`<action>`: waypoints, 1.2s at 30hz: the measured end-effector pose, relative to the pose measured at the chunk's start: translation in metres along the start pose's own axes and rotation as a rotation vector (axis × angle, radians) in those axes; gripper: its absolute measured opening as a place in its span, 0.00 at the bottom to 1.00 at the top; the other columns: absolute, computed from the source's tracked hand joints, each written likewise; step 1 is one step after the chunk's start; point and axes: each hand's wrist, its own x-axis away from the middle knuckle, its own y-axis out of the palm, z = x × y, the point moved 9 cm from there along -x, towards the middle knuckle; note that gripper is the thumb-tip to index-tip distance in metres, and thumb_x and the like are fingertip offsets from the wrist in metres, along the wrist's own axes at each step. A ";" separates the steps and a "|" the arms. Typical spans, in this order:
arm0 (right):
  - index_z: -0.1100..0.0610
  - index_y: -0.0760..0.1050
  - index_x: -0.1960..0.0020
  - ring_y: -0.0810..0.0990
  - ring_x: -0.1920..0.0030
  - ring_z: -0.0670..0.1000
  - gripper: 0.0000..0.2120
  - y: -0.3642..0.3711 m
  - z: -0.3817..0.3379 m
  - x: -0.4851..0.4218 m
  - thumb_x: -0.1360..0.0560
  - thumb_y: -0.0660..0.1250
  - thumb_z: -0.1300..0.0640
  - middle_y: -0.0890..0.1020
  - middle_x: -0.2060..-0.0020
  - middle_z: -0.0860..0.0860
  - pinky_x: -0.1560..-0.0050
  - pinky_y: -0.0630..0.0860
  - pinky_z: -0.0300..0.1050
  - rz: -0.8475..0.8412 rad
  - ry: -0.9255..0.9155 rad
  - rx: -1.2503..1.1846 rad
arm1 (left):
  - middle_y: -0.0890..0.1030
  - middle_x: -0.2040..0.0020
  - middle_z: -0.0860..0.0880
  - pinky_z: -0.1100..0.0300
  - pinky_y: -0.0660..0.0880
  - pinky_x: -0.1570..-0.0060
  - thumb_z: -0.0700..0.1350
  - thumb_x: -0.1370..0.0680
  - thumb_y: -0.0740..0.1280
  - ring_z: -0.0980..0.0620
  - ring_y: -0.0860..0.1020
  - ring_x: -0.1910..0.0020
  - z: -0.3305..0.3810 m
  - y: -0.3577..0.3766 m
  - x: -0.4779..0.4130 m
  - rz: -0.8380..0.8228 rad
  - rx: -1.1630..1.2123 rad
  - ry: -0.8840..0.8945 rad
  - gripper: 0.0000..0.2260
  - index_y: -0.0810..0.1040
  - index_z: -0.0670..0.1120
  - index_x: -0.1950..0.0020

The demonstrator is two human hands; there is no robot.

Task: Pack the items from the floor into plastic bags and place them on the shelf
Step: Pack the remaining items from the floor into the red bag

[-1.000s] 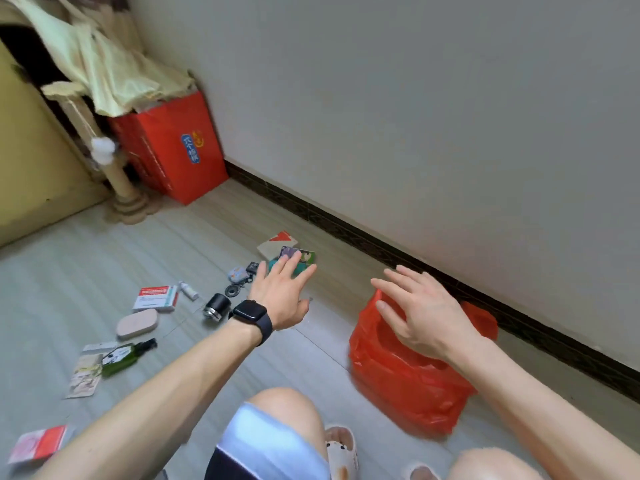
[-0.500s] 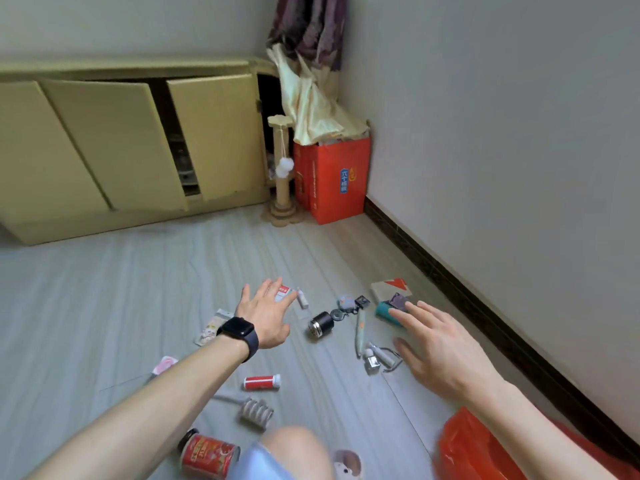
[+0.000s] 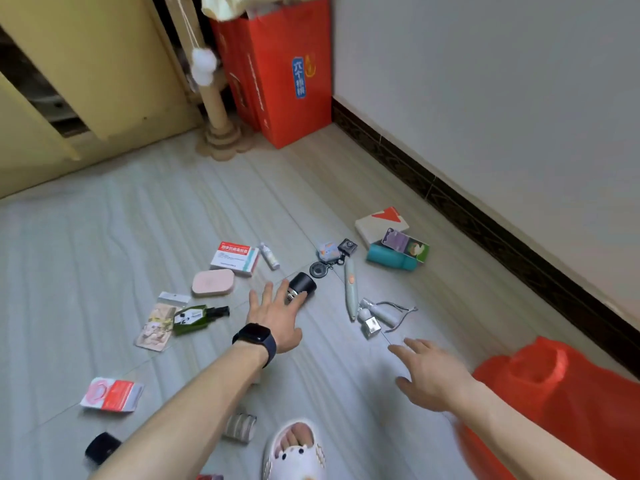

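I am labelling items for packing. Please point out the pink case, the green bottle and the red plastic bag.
pink case (image 3: 213,286): head view, middle of its top.
green bottle (image 3: 197,323): head view, on its green body.
red plastic bag (image 3: 561,403): head view, on its crumpled side.

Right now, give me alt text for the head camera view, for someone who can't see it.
A person's open left hand reaches to a black cylinder among small items scattered on a pale floor, including a medicine box, pink case and green bottle. The right hand is spread open near a red plastic bag by the wall.
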 end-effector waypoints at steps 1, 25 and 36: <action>0.46 0.53 0.21 0.54 0.22 0.55 0.30 0.005 0.003 -0.016 0.20 0.57 0.44 0.56 0.21 0.53 0.26 0.60 0.51 -0.029 0.012 0.007 | 0.44 0.20 0.46 0.37 0.46 0.27 0.55 0.24 0.63 0.38 0.46 0.22 0.002 0.008 -0.016 -0.009 0.004 -0.005 0.36 0.48 0.60 0.21; 0.55 0.72 0.51 0.73 0.60 0.60 0.13 -0.021 -0.032 -0.027 0.27 0.68 0.47 0.75 0.50 0.58 0.63 0.71 0.49 0.669 -0.039 -0.069 | 0.68 0.39 0.45 0.50 0.77 0.52 0.47 0.26 0.66 0.41 0.75 0.45 0.041 0.034 0.024 0.030 0.426 0.076 0.30 0.56 0.66 0.30; 0.42 0.76 0.50 0.77 0.48 0.43 0.04 0.032 0.116 0.231 0.24 0.69 0.46 0.78 0.50 0.44 0.49 0.73 0.38 0.909 0.437 -1.085 | 0.70 0.41 0.49 0.53 0.77 0.54 0.58 0.30 0.73 0.45 0.78 0.50 0.212 -0.145 0.105 0.144 0.283 0.608 0.33 0.57 0.69 0.31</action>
